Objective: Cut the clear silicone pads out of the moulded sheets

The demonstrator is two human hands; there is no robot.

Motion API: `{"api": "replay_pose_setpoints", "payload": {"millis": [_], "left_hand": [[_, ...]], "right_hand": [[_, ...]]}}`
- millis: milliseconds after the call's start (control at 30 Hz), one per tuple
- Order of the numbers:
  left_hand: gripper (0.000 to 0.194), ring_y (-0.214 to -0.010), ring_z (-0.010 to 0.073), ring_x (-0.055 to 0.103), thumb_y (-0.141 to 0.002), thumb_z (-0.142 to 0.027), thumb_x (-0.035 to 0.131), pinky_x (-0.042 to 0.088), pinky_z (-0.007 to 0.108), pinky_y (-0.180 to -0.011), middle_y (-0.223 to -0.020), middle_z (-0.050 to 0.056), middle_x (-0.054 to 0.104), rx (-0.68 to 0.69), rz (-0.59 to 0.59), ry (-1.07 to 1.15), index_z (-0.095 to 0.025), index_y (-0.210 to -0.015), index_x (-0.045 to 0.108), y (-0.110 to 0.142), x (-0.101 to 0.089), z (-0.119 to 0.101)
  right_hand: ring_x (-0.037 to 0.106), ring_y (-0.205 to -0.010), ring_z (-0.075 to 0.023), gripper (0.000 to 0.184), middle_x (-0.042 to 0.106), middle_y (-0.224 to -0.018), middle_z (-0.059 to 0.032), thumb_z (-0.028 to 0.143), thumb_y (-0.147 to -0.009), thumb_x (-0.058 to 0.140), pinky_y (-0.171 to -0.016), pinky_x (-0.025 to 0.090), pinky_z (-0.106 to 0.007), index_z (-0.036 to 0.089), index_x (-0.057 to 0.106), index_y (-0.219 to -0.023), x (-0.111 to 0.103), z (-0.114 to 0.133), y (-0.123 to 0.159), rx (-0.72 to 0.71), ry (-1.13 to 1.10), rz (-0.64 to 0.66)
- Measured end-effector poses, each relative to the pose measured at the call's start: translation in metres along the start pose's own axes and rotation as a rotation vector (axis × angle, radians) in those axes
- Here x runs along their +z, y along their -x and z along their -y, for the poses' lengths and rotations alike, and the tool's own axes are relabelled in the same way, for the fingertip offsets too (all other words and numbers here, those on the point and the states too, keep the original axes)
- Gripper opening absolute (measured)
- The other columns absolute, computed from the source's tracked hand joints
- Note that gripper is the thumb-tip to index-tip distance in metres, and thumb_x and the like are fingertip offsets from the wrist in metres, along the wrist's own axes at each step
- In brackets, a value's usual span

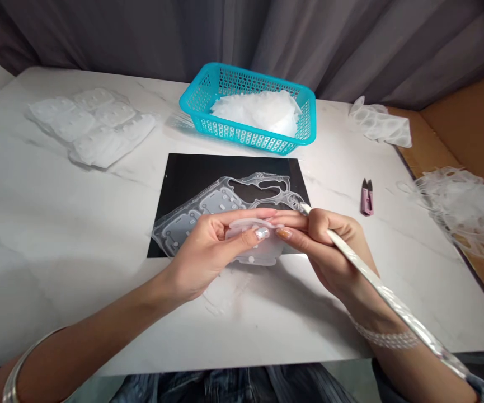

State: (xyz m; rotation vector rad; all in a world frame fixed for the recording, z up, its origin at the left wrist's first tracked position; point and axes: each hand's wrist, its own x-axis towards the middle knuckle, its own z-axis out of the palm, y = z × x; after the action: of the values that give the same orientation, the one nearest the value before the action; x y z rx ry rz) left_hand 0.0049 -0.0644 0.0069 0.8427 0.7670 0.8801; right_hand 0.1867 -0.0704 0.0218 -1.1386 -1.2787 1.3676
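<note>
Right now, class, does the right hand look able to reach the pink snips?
Probably yes: the right hand sits near the snips, nothing between them, but it grips a white rod it would likely need to release.

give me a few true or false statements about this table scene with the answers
1. The teal plastic basket holds a heap of translucent white plastic pieces. True.
2. The pink thread snips lie on the black mat. False: they lie on the white marble-look table, right of the mat.
3. The right hand holds a long white stick. True.
4. The left hand is empty. False: it pinches a small clear plastic piece.
5. A clear moulded plastic sheet lies on the black mat. True.
</note>
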Motion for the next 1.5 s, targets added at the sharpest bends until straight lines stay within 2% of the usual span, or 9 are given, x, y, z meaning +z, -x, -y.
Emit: {"api": "replay_pose_setpoints", "payload": {"millis": [167,267,400,567,733,1000,1167,1333,1500], "left_hand": [[0.017,-0.093,0.0185,0.069,-0.083,-0.027,0.071,0.053,0.029,-0.084,-0.098,0.004,0.076,-0.057,-0.069,0.025,-0.022,-0.098,0.076,-0.002,-0.001,0.0],[0.011,-0.082,0.0152,0.069,-0.082,-0.024,0.071,0.053,0.026,-0.076,-0.088,0.003,0.075,-0.093,-0.173,0.086,-0.021,-0.092,0.075,-0.005,-0.004,0.001],[0.011,-0.079,0.0155,0.069,-0.082,-0.021,0.07,0.054,0.027,-0.074,-0.087,0.003,0.074,-0.089,-0.27,0.171,-0.019,-0.093,0.073,-0.009,-0.01,0.002],[0.018,-0.086,0.0158,0.069,-0.085,-0.022,0.068,0.055,0.028,-0.081,-0.092,0.004,0.075,-0.059,-0.283,0.218,-0.019,-0.101,0.074,-0.01,-0.012,0.001],[0.019,-0.094,0.0197,0.069,-0.086,-0.019,0.065,0.056,0.036,-0.087,-0.098,0.006,0.075,-0.044,-0.281,0.297,-0.018,-0.102,0.075,-0.01,-0.011,-0.003],[0.013,-0.089,0.0183,0.071,-0.083,-0.015,0.069,0.058,0.034,-0.084,-0.097,0.009,0.076,-0.045,-0.329,0.328,-0.014,-0.094,0.076,-0.014,-0.018,-0.004],[0.018,-0.101,0.0245,0.07,-0.085,-0.021,0.068,0.057,0.037,-0.091,-0.102,0.015,0.075,0.003,-0.307,0.38,-0.01,-0.099,0.073,-0.016,-0.03,-0.011],[0.025,-0.107,0.026,0.068,-0.082,-0.026,0.07,0.056,0.039,-0.094,-0.101,0.014,0.074,0.148,-0.362,0.267,-0.01,-0.101,0.071,-0.021,-0.046,-0.014],[0.036,-0.114,0.0229,0.065,-0.088,-0.039,0.059,0.055,0.036,-0.096,-0.117,0.012,0.071,0.318,-0.411,-0.328,-0.014,-0.112,0.069,-0.032,-0.068,-0.011]], "right_hand": [[0.072,-0.079,-0.0216,0.051,0.076,-0.081,-0.0024,0.026,-0.075,0.08,-0.068,0.058,-0.032,0.022,0.032,-0.056,-0.001,-0.007,-0.001,-0.014,0.071,-0.138],[0.071,-0.072,-0.0192,0.05,0.069,-0.065,0.0011,0.03,-0.077,0.078,-0.066,0.054,-0.029,0.022,0.033,-0.056,-0.005,-0.012,-0.004,-0.026,0.147,-0.22],[0.071,-0.073,-0.0186,0.046,0.068,-0.064,0.0005,0.036,-0.079,0.076,-0.063,0.053,-0.027,0.022,0.037,-0.058,-0.005,-0.013,-0.006,0.127,0.171,-0.087],[0.069,-0.07,-0.0169,0.049,0.074,-0.076,-0.0028,0.034,-0.073,0.08,-0.063,0.055,-0.027,0.022,0.035,-0.059,0.004,-0.015,-0.004,0.213,0.115,0.058],[0.068,-0.068,-0.0154,0.048,0.075,-0.081,-0.0037,0.028,-0.077,0.078,-0.065,0.055,-0.027,0.021,0.034,-0.059,0.002,-0.02,-0.003,0.16,0.066,-0.017],[0.066,-0.065,-0.0129,0.047,0.073,-0.077,-0.0015,0.02,-0.075,0.079,-0.063,0.052,-0.024,0.02,0.035,-0.059,-0.002,-0.027,-0.006,0.142,-0.013,-0.092],[0.064,-0.064,-0.0116,0.051,0.074,-0.08,-0.0028,0.021,-0.071,0.082,-0.064,0.052,-0.024,0.019,0.033,-0.056,-0.023,-0.02,-0.015,0.078,-0.007,-0.22],[0.066,-0.071,-0.0123,0.048,0.072,-0.083,-0.0033,0.023,-0.071,0.08,-0.07,0.054,-0.026,0.019,0.035,-0.058,-0.045,0.01,-0.064,-0.161,0.139,-0.297],[0.067,-0.075,-0.0129,0.041,0.066,-0.079,-0.0005,0.029,-0.073,0.073,-0.078,0.058,-0.031,0.021,0.034,-0.063,-0.016,0.036,-0.165,-0.321,0.214,-0.292]]}}
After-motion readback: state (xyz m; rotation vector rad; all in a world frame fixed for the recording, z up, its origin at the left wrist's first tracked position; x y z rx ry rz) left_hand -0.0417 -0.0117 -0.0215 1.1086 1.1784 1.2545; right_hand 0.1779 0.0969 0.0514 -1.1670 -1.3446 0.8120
